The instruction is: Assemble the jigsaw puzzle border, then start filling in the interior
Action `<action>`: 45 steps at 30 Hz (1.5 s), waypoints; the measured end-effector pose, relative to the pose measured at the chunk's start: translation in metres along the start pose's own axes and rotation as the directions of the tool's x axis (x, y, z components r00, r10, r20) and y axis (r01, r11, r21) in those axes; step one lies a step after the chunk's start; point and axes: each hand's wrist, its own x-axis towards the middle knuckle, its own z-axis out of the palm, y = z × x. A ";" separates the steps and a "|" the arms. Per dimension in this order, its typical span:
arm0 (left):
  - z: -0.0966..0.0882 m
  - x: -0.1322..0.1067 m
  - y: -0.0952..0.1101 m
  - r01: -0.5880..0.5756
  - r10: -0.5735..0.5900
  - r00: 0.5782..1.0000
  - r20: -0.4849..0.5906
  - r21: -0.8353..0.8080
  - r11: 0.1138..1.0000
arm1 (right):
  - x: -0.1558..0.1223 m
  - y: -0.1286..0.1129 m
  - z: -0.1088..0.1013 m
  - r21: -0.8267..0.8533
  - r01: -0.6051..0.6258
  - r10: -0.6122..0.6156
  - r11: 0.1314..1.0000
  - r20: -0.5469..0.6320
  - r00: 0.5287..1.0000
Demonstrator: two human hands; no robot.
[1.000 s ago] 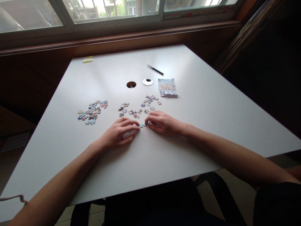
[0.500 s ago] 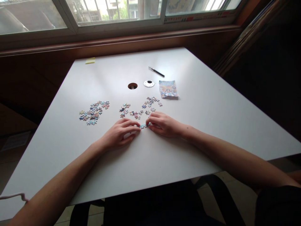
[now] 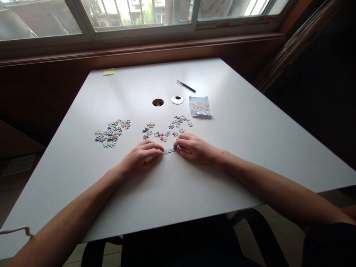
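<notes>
The person at the desk has a short, pale-blue strip of puzzle pieces between both hands. The right hand has a narrow grip, its fingertips pinching the strip's right end. The left hand meets the other end with curled fingers, though from here I can't tell whether that grip is pinching or merely resting there. Loose pieces lie just beyond the grip, a larger heap sits well off to its left, and a printed sheet is farther out past the right hand. To handle the strip well, I'd hold it flat, match each tab to its gap, then press straight down at the joint with even pressure. Bending it could spring the pieces apart, and the right knuckles should mind the loose ones nearby.
</notes>
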 end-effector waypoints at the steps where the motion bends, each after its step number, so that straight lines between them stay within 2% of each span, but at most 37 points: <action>1: 0.000 0.000 0.000 0.003 -0.003 1.000 0.000 0.000 1.000 | 0.000 0.000 0.000 0.000 0.000 0.000 1.000 -0.001 1.000; 18: 0.000 -0.001 0.000 0.015 -0.015 1.000 0.004 0.001 1.000 | 0.002 -0.003 -0.003 0.038 0.018 -0.017 0.999 -0.026 1.000; 45: 0.000 0.000 0.000 0.019 -0.019 1.000 -0.015 0.003 1.000 | 0.002 -0.002 -0.004 -0.004 0.021 -0.021 1.000 -0.015 1.000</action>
